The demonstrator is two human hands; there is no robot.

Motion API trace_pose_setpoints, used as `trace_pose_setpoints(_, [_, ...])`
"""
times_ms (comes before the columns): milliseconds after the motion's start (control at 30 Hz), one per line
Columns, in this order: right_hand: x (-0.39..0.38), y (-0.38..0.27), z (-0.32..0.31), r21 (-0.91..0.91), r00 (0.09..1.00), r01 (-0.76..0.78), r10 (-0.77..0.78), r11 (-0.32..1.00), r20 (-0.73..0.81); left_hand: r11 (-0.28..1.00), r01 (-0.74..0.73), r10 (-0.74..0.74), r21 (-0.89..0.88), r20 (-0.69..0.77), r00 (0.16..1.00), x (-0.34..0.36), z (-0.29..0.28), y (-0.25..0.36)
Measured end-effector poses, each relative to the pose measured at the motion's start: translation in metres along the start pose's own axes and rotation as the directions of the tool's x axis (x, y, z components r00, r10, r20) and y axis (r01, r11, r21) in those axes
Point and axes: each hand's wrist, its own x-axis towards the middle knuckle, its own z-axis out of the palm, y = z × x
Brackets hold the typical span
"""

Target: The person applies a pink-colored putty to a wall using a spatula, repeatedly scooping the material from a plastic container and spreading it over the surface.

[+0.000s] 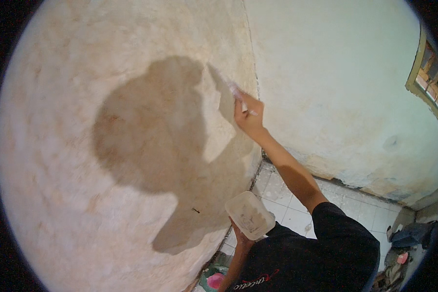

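Observation:
My right hand (251, 119) is raised to the patchy cream wall (58, 146), close to the corner. Its fingers are closed round a slim pale paintbrush (234, 89), whose blurred head points up and left toward the wall; I cannot tell whether it touches. A bit of the handle shows below the fingers. Lower down, my left hand (242, 237) grips a translucent plastic tub (250, 214) from beneath and the side. The tub is tilted so its inside shows, with whitish smears on the bottom. Most of the left fingers are hidden by it.
A pale green wall (336, 73) meets the cream one at the corner, with a barred window (430, 73) at far right. Below lies a white tiled floor (297, 216). A pink object (215, 281) lies at the wall's foot; dark clutter (413, 236) sits at lower right.

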Motion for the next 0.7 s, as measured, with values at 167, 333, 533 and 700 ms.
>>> trace_pose_setpoints(167, [0.050,0.098,-0.010,-0.162,0.890,-0.454,0.440,0.876,-0.115,0.999,-0.041,0.041,-0.002,0.021,0.999,0.001,-0.005,0.000])
trace_pose_setpoints(333, [0.036,0.111,-0.008,-0.285,0.928,-0.353,0.372,0.891,0.012,0.999,-0.044,0.045,-0.014,0.077,0.996,-0.014,0.006,0.003])
trace_pose_setpoints(533, [0.011,0.000,0.031,0.074,0.969,-0.236,0.241,0.969,-0.060,0.997,0.020,-0.014,-0.071,0.081,0.997,-0.015,-0.006,0.005])
trace_pose_setpoints(700, [-0.007,-0.064,0.018,0.167,0.972,-0.230,0.220,0.959,0.079,0.993,-0.080,0.078,0.088,0.029,0.997,-0.016,0.011,0.005])
